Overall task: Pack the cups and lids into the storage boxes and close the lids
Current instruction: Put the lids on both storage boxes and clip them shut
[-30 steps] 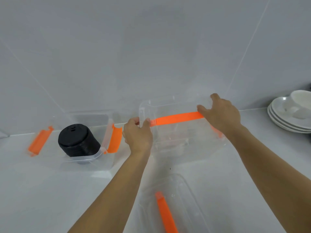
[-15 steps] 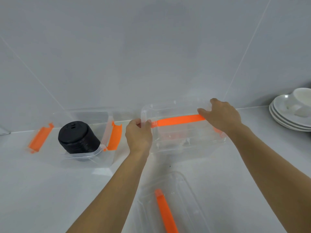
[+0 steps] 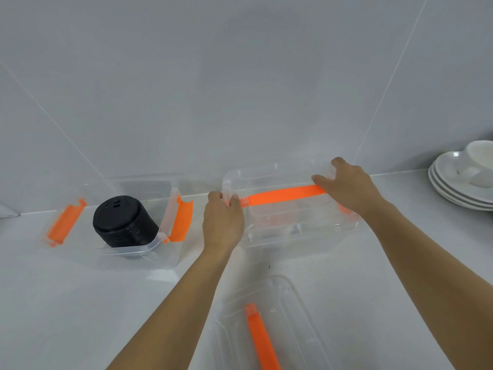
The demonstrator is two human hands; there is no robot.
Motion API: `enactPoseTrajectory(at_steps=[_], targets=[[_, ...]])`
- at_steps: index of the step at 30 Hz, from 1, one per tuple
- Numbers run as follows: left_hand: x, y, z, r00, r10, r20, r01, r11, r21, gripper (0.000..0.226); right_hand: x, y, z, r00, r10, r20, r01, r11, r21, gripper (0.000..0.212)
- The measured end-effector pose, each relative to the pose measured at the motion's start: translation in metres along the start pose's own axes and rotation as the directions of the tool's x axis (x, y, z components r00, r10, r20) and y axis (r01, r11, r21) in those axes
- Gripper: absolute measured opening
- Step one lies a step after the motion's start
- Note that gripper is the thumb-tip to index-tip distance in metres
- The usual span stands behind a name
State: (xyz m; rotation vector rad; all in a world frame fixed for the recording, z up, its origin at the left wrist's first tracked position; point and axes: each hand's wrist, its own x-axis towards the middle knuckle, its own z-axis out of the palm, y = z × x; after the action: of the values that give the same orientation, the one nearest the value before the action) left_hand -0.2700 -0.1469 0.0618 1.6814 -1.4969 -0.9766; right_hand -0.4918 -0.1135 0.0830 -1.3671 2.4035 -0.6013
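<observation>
both hands hold a clear box at centre frame, its lid with an orange handle on top. the left hand is curled closed over the lid's left end, thumb and fingers pinching the rim; the right hand grips the right end, fingers hooked over the far corner and thumb on the handle tip. gripping both ends probably lets the lid be pressed or seated evenly. the box lies between the hands, against the wall. at left, an open box holds a black stack, likely lids, its orange clips swung out. a spare lid lies bottom centre. saucers sit at right.
</observation>
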Motion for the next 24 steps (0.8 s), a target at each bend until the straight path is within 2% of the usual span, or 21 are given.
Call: enactPoseTrajectory(at_steps=[4, 9, 18, 21, 24], targets=[[-0.002, -0.002, -0.001, 0.999, 0.052, 0.013, -0.052, 0.998, 0.02, 0.016, -0.001, 0.001, 0.0, 1.0, -0.006, 0.019, 0.006, 1.0, 0.006, 0.048], [-0.002, -0.006, 0.002, 0.99, 0.143, -0.007, -0.14, 0.977, 0.162, 0.026, -0.006, 0.005, 0.006, 1.0, -0.013, -0.004, 0.013, 1.0, -0.002, 0.039], [0.005, -0.005, -0.002, 0.987, 0.161, 0.024, -0.161, 0.951, 0.262, 0.026, -0.005, 0.01, 0.009, 1.0, -0.011, -0.017, 0.011, 0.999, 0.033, 0.04], [0.01, -0.004, -0.008, 0.981, 0.185, 0.052, -0.192, 0.931, 0.309, 0.028, -0.006, 0.016, 0.009, 1.0, -0.002, 0.001, 0.002, 0.996, 0.086, 0.048], [0.011, -0.008, -0.014, 0.973, 0.229, 0.031, -0.229, 0.932, 0.283, 0.035, -0.007, 0.028, 0.006, 0.998, 0.055, -0.043, -0.04, 0.958, 0.283, 0.064]])
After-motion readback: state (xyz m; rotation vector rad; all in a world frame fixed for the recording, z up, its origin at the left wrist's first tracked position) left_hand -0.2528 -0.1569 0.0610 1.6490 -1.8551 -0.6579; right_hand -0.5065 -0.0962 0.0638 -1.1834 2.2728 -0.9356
